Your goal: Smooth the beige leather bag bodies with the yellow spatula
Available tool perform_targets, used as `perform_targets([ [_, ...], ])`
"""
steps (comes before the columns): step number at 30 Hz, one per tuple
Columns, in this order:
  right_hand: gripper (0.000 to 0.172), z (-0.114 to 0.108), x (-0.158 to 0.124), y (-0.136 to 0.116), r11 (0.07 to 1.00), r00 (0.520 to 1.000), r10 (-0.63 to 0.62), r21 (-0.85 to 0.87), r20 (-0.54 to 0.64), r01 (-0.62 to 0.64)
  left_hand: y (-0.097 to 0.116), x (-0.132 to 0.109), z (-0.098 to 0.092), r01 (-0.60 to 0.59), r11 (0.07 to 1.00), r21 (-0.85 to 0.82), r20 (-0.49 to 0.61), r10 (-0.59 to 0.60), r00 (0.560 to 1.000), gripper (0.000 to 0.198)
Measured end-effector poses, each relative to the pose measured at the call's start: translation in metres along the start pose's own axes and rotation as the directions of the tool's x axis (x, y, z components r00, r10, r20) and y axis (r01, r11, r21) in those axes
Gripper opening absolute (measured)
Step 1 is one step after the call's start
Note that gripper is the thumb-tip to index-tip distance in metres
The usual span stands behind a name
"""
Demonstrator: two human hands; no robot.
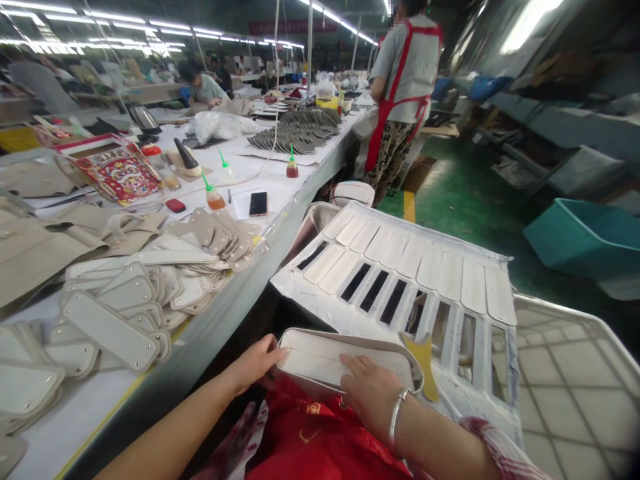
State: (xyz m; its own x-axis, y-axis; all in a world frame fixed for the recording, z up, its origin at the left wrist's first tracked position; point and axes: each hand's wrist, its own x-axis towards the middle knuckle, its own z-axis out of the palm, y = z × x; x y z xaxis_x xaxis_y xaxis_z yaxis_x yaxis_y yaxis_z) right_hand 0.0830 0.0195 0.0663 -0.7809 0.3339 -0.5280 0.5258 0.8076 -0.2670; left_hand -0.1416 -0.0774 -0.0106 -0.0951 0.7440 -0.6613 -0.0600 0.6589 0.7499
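A pale, long, round-ended bag body (320,383) rests at my lap with a white panel (310,352) lying inside its rim. Pinching its left end is my left hand (263,365), thumb on top of the panel. My right hand (373,390) is closed over the near edge, its fingers pressed on the panel; the thumb is mostly hidden. A yellow piece (424,363) stands right beside the bag's right end. Just beyond is a white slotted rack (320,310) with similar white panels (425,260) laid in rows.
On the left table (200,357) lie piles of pale riveted straps (113,327), green-tipped bottles (215,199) and a phone (259,203). A white crate (575,373) and teal bin (585,240) stand right. A person in a red-trimmed apron (407,73) stands ahead.
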Motion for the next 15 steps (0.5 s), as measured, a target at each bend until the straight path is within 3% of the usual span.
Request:
perform_targets([
  [3,0.032,-0.003,0.002,0.001,1.000,1.000,-0.001,0.021,0.016,0.000,-0.005,0.001,-0.007,0.106,0.994,0.031,0.168,-0.110,0.980,0.047],
  [5,0.032,-0.004,0.004,0.001,1.000,0.999,0.000,0.020,0.032,-0.001,-0.010,0.003,-0.012,0.109,0.994,0.013,0.230,-0.110,0.967,0.048],
  [11,0.031,-0.002,0.009,0.001,0.999,0.999,-0.043,0.015,0.017,0.043,-0.023,0.007,-0.013,-0.018,0.983,-0.182,0.258,0.066,0.964,0.045],
  [15,0.030,-0.001,0.011,0.001,0.997,0.998,-0.064,0.033,0.006,0.064,-0.024,0.006,-0.014,-0.050,0.981,-0.188,0.262,0.099,0.960,0.044],
])
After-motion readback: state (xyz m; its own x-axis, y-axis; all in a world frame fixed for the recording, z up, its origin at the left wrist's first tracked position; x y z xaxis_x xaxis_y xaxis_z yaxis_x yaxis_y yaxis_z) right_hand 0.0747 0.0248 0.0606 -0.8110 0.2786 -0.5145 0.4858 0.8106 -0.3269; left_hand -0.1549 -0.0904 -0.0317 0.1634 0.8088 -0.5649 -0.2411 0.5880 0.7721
